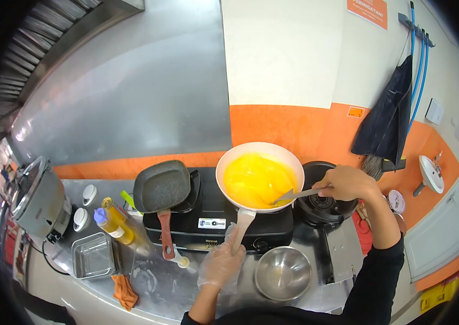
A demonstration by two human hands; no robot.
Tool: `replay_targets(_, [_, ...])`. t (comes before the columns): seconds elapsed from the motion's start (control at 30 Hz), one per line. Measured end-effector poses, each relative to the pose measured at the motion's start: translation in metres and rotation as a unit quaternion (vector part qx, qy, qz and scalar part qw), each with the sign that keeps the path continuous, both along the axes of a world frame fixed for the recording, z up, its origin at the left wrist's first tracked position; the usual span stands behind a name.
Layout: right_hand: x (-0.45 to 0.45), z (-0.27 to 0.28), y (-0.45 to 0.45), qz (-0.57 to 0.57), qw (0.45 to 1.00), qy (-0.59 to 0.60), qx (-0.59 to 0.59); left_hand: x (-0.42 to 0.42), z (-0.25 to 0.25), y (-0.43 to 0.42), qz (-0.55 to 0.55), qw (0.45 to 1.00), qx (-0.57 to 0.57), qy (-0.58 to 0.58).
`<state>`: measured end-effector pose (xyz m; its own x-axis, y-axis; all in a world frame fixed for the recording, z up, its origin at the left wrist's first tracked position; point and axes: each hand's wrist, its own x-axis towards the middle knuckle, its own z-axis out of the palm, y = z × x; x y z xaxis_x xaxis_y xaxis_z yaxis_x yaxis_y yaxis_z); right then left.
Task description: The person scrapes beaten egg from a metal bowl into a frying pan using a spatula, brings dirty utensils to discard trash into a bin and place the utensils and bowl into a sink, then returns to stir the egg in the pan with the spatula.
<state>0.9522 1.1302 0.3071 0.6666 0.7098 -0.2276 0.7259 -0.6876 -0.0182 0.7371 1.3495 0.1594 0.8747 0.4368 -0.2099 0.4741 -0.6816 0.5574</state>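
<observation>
My left hand (223, 264), in a clear plastic glove, is wrapped round the pale handle of a frying pan (223, 172). The pan is over the right side of a black gas stove (213, 223). Yellow beaten egg (259, 176) covers its bottom, with folds on the surface. My right hand (343, 183) grips the handle of a grey spatula (300, 194), whose blade dips into the egg at the pan's right side. Below the stove's front stands a steel bowl (282, 273) with a little residue in it.
A square dark pan (161, 187) with a red-brown handle rests on the left burner. Left of it stand a purple-capped oil bottle (115, 227), white-lidded jars, a wire-like tray (94, 255) and a rice cooker (42, 200). An orange cloth (125, 292) hangs at the counter edge.
</observation>
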Motion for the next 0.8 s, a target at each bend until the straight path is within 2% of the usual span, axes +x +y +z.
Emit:
replay_targets(0.07, [0.000,0.004,-0.006,0.023,1.000,-0.009,0.011,0.000,0.001,0.000,0.002,1.000,-0.003,0.010])
replay_targets(0.23, [0.000,0.016,-0.009,-0.011,0.999,0.006,0.035,0.002,0.001,0.001,0.003,1.000,-0.005,0.023])
replay_targets(0.33, [0.015,-0.006,-0.010,0.047,0.996,0.001,0.071,0.002,0.001,0.001,0.004,1.000,-0.004,0.026])
replay_targets(0.57, [0.006,-0.028,0.023,0.023,0.998,0.006,0.066,0.002,0.000,0.000,0.005,1.000,-0.006,0.026])
replay_targets(0.63, [0.005,-0.039,0.035,0.011,0.997,-0.050,0.066,0.003,-0.003,0.001,0.005,1.000,-0.004,0.018])
replay_targets(0.7, [0.002,-0.047,0.048,0.017,0.997,-0.037,0.065,0.003,-0.006,0.002,-0.004,1.000,-0.009,0.010])
replay_targets(0.8, [0.001,-0.065,0.068,0.013,0.993,-0.098,0.061,0.003,-0.004,0.003,-0.008,1.000,-0.001,0.009])
